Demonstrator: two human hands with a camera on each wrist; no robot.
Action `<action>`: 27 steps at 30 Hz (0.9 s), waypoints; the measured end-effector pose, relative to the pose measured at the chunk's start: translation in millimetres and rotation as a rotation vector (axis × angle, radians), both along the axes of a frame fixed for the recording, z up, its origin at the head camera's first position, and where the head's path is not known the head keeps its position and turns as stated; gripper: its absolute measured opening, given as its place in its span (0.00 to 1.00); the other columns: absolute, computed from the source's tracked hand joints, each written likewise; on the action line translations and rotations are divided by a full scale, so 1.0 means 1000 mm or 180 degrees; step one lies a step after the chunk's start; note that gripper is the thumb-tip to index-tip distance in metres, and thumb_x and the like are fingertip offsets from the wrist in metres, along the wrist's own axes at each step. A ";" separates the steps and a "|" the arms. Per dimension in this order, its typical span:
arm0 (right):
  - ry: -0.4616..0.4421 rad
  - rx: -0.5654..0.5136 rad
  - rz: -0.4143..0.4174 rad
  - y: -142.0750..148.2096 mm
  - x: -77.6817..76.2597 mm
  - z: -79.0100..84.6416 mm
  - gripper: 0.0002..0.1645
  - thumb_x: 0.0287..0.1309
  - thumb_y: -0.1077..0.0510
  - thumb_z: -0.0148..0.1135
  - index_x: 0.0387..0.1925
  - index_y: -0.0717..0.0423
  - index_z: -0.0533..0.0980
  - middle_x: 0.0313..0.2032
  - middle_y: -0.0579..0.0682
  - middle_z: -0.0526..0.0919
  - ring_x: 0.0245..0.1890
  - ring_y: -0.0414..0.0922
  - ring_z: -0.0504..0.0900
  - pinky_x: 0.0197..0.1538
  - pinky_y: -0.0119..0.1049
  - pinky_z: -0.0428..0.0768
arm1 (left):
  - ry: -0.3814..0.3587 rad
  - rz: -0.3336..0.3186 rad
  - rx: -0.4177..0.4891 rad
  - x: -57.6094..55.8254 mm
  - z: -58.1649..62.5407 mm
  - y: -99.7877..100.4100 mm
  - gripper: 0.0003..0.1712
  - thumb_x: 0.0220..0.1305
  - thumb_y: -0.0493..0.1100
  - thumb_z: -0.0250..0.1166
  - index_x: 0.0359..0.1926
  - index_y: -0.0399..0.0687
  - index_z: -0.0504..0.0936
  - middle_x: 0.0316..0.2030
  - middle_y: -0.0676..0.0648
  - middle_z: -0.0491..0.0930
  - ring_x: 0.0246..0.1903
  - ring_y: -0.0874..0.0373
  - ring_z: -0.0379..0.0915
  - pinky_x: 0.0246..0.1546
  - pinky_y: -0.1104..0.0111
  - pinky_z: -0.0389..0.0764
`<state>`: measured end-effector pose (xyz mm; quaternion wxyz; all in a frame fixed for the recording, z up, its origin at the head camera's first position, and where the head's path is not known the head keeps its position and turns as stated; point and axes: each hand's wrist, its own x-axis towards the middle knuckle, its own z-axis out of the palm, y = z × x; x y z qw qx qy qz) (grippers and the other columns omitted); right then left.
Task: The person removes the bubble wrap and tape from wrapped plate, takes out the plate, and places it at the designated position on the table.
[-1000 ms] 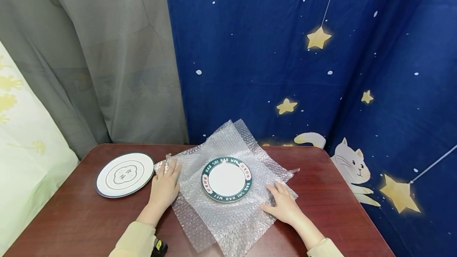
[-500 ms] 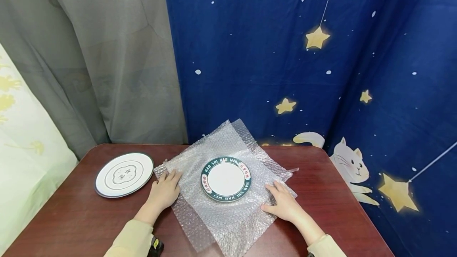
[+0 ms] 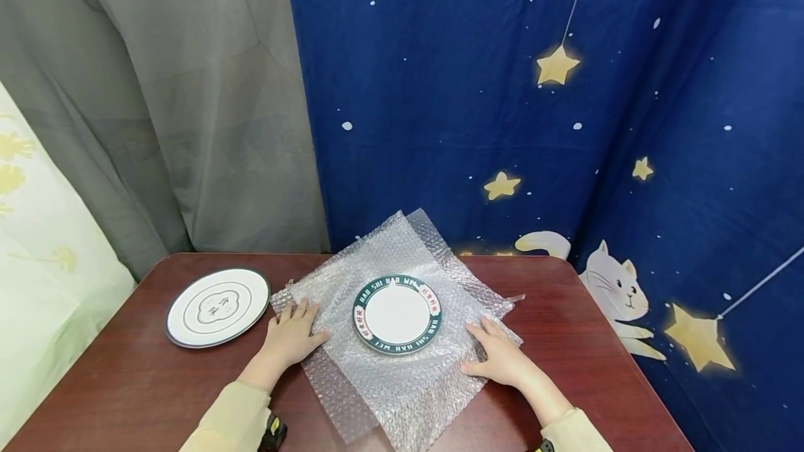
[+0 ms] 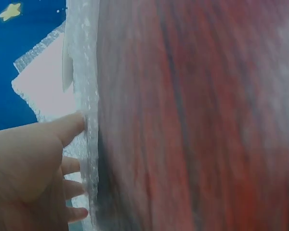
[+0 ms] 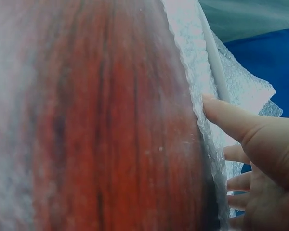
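A white plate with a green lettered rim point(image 3: 398, 314) lies on overlapping sheets of bubble wrap point(image 3: 402, 396), set at different angles on the table. My left hand point(image 3: 289, 335) rests on the wrap's left corner with its fingers spread and the thumb pointing toward the plate. On the right side my right hand point(image 3: 500, 356) touches the wrap near its right corner, fingers extended. Both wrist views show the thumb and fingertips at the wrap, the left hand point(image 4: 33, 163) and the right hand point(image 5: 269, 154) alike. Neither hand touches the plate.
A larger white plate with a dark rim and a flower-shaped print point(image 3: 218, 307) lies at the table's left. The reddish-brown table point(image 3: 584, 382) ends at a grey curtain point(image 3: 251, 124) and a blue star-patterned curtain point(image 3: 427, 89) behind.
My left hand has slid slightly back toward me, and its thumb has swung out toward the plate. The wrap's left corner now lies flatter. My right hand has hardly moved.
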<state>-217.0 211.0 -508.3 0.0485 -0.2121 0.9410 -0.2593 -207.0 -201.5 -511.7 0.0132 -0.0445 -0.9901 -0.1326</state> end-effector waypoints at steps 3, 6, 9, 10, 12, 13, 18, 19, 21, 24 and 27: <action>0.0002 0.0010 0.0002 0.000 0.000 0.001 0.51 0.43 0.43 0.75 0.65 0.64 0.67 0.66 0.73 0.56 0.67 0.68 0.51 0.61 0.65 0.57 | 0.0077 -0.0003 -0.0035 0.001 0.002 0.004 0.39 0.64 0.55 0.61 0.66 0.33 0.66 0.66 0.28 0.58 0.66 0.28 0.46 0.57 0.34 0.51; 0.0003 0.0017 -0.0005 0.000 0.000 0.000 0.52 0.43 0.43 0.75 0.65 0.64 0.66 0.66 0.73 0.55 0.67 0.68 0.51 0.61 0.65 0.57 | 0.0234 -0.0077 -0.0074 0.002 0.004 0.009 0.36 0.63 0.51 0.63 0.64 0.32 0.68 0.64 0.29 0.62 0.65 0.30 0.50 0.57 0.35 0.52; -0.0004 0.0028 -0.0006 0.000 0.000 -0.001 0.52 0.43 0.43 0.75 0.65 0.64 0.66 0.67 0.73 0.55 0.67 0.68 0.52 0.61 0.65 0.57 | 0.0383 -0.0151 -0.0082 0.004 0.006 0.014 0.36 0.61 0.48 0.64 0.63 0.30 0.68 0.63 0.30 0.64 0.65 0.32 0.53 0.58 0.35 0.53; -0.0006 0.0033 -0.0007 0.000 0.000 -0.001 0.52 0.43 0.43 0.75 0.65 0.64 0.66 0.67 0.72 0.55 0.67 0.68 0.52 0.61 0.65 0.58 | 0.0447 -0.0177 -0.0095 0.004 0.007 0.016 0.36 0.60 0.47 0.65 0.63 0.30 0.68 0.63 0.30 0.64 0.64 0.32 0.54 0.58 0.35 0.53; -0.0008 0.0038 -0.0007 0.000 0.000 -0.002 0.52 0.43 0.43 0.76 0.65 0.64 0.66 0.67 0.72 0.55 0.67 0.67 0.52 0.61 0.65 0.58 | 0.0569 -0.0245 -0.0142 0.004 0.007 0.019 0.35 0.59 0.45 0.66 0.63 0.31 0.69 0.63 0.31 0.65 0.64 0.33 0.56 0.58 0.36 0.55; -0.0007 0.0037 -0.0008 0.000 0.000 -0.002 0.52 0.43 0.43 0.76 0.65 0.64 0.66 0.67 0.72 0.55 0.67 0.67 0.52 0.61 0.65 0.58 | 0.0637 -0.0287 -0.0158 0.004 0.008 0.020 0.34 0.58 0.44 0.67 0.62 0.32 0.70 0.63 0.31 0.65 0.64 0.34 0.57 0.58 0.36 0.56; 0.0006 0.0033 -0.0001 0.000 0.000 -0.001 0.52 0.42 0.43 0.76 0.65 0.64 0.66 0.67 0.73 0.55 0.67 0.68 0.52 0.61 0.65 0.57 | 0.0846 -0.0518 -0.0176 0.003 0.009 0.025 0.25 0.55 0.39 0.68 0.54 0.35 0.78 0.58 0.32 0.71 0.59 0.36 0.64 0.55 0.40 0.64; 0.0010 0.0037 0.0003 0.000 0.000 -0.001 0.52 0.42 0.43 0.76 0.65 0.64 0.66 0.67 0.73 0.55 0.67 0.68 0.52 0.61 0.65 0.57 | 0.0878 -0.0548 -0.0136 0.002 0.010 0.027 0.23 0.54 0.38 0.69 0.52 0.35 0.79 0.55 0.33 0.73 0.57 0.37 0.67 0.53 0.41 0.66; 0.0013 0.0038 0.0005 -0.001 0.000 -0.001 0.52 0.42 0.43 0.76 0.65 0.64 0.66 0.67 0.72 0.55 0.67 0.68 0.52 0.61 0.65 0.57 | 0.0922 -0.0574 -0.0024 0.002 0.011 0.029 0.21 0.53 0.38 0.69 0.49 0.36 0.81 0.49 0.36 0.76 0.52 0.39 0.71 0.50 0.44 0.70; 0.0021 0.0039 0.0001 -0.001 0.000 -0.001 0.52 0.42 0.43 0.76 0.65 0.64 0.66 0.66 0.73 0.55 0.67 0.68 0.51 0.62 0.64 0.57 | 0.0902 -0.0552 0.0219 0.002 0.013 0.035 0.19 0.54 0.38 0.67 0.48 0.36 0.82 0.40 0.40 0.77 0.43 0.43 0.74 0.45 0.49 0.75; 0.0040 0.0034 -0.0003 -0.001 0.001 -0.001 0.52 0.42 0.44 0.76 0.64 0.65 0.67 0.66 0.73 0.55 0.67 0.68 0.51 0.62 0.65 0.56 | 0.0759 -0.0450 0.0542 0.002 0.017 0.041 0.19 0.56 0.38 0.66 0.49 0.35 0.82 0.40 0.40 0.79 0.43 0.45 0.76 0.45 0.52 0.76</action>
